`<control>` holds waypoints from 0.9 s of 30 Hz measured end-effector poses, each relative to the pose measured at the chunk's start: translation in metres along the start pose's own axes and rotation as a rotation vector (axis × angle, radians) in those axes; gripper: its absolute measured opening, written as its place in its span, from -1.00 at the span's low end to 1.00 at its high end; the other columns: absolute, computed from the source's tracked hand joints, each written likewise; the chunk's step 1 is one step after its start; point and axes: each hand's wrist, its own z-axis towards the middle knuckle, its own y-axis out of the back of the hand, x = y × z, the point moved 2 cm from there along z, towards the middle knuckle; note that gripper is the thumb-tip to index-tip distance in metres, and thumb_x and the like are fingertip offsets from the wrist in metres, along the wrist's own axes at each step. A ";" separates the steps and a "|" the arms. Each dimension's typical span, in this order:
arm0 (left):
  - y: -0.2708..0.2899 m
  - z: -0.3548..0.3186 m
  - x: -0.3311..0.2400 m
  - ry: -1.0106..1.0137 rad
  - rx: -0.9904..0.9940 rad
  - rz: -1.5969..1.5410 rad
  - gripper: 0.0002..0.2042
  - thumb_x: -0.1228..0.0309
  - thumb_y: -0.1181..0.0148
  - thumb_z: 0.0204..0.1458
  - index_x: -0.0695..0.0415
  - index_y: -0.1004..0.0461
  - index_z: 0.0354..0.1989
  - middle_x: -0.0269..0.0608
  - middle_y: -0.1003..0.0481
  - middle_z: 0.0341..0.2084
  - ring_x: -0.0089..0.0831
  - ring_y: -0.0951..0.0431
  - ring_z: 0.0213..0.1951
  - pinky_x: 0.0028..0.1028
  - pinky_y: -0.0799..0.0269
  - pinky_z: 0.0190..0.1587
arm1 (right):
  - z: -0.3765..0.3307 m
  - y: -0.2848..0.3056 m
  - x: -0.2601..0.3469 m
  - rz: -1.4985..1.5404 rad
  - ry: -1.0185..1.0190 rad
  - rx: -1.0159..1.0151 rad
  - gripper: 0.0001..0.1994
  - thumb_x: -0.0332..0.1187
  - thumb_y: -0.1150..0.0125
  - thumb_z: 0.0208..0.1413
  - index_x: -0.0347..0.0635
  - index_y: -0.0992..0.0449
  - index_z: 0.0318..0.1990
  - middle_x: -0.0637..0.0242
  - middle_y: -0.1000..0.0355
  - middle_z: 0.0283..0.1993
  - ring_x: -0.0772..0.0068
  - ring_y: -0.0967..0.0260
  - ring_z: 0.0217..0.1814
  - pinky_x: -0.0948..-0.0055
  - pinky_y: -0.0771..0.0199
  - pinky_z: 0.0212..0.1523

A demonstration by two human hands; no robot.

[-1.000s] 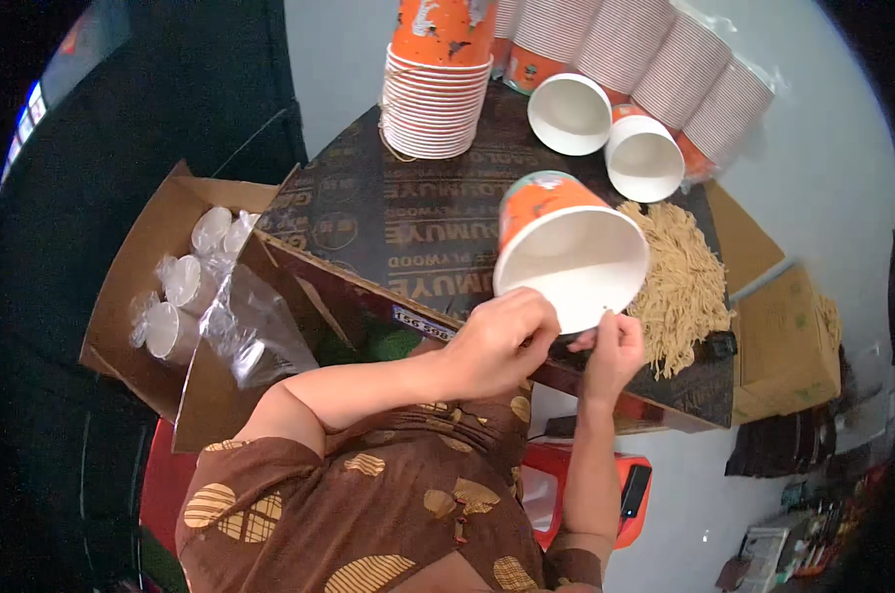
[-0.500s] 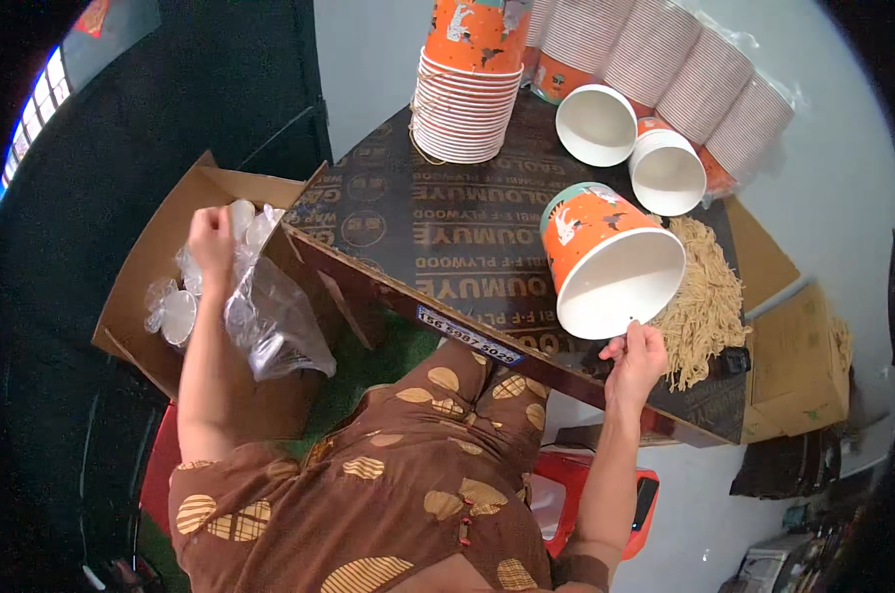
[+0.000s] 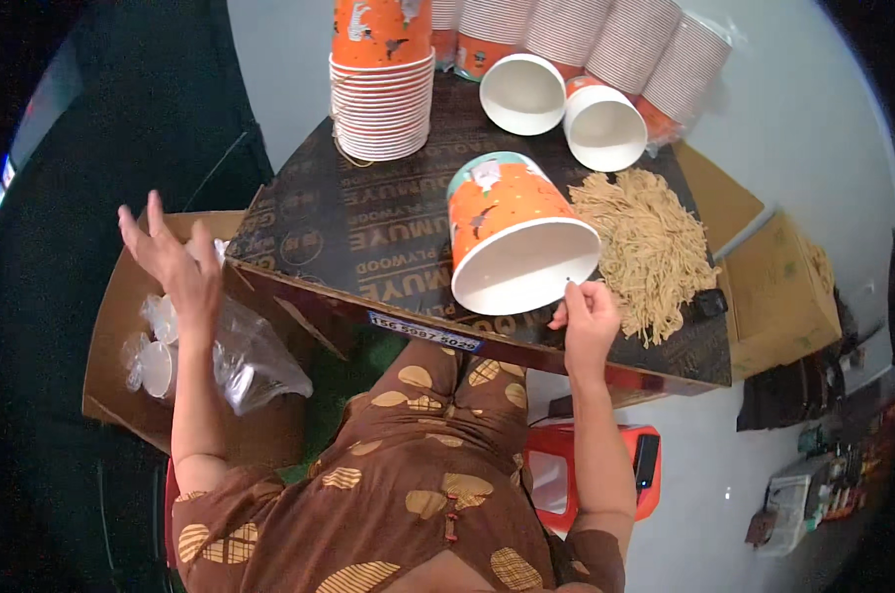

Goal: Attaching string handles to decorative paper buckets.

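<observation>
On the table, a large orange paper bucket with a pale green base and white rim lies tilted, its mouth facing me. My right hand is closed at the lower right of its rim, thumb and finger pinched there beside a small dark hole. Whether a cord is also in the pinch is hidden. Raised over the open cardboard box at the left, my left hand is open and holds nothing, fingers spread. White cups in clear plastic lie in that box. Beside the right hand is a pile of beige cords.
A tall stack of orange buckets stands at the table's back left. Two more buckets lie on their sides behind, before several wrapped stacks against the wall. Another carton is at the right, and a red stool stands below.
My left hand has gone from closed to open with fingers spread. My right hand stays at the bucket's rim. The whole view has shifted, so the table things appear further left.
</observation>
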 end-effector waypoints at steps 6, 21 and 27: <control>0.018 0.025 -0.126 -0.334 0.430 -0.789 -0.48 0.15 -0.20 0.00 0.22 -0.38 0.08 0.17 -0.14 0.27 0.11 -0.08 0.34 -0.05 0.02 0.35 | -0.009 -0.003 0.004 -0.076 0.041 0.011 -0.87 -0.43 -0.11 0.24 -0.33 -0.49 -0.23 0.40 -0.44 -0.47 0.68 -0.33 -0.54 0.63 -0.39 -0.54; -0.047 0.007 -0.207 -0.459 0.659 -1.086 -0.33 0.46 -0.13 0.00 0.25 -0.07 0.34 0.18 -0.10 0.31 0.10 -0.10 0.33 -0.09 0.02 0.37 | -0.002 0.132 0.021 -0.625 0.432 -0.384 -0.91 -0.48 -0.12 0.23 -0.31 -0.49 -0.31 0.48 -0.33 -0.41 0.66 -0.25 -0.39 0.60 -0.31 -0.35; -0.046 -0.011 -0.205 -0.399 0.544 -0.998 -0.40 0.63 0.00 0.01 0.31 -0.10 0.32 0.19 -0.18 0.26 0.09 -0.18 0.28 -0.10 -0.03 0.34 | 0.008 0.120 0.042 -0.988 0.686 -0.143 -0.95 -0.57 -0.21 0.06 -0.30 -0.52 -0.31 0.22 -0.41 -0.31 0.26 -0.37 -0.23 0.38 -0.38 -0.18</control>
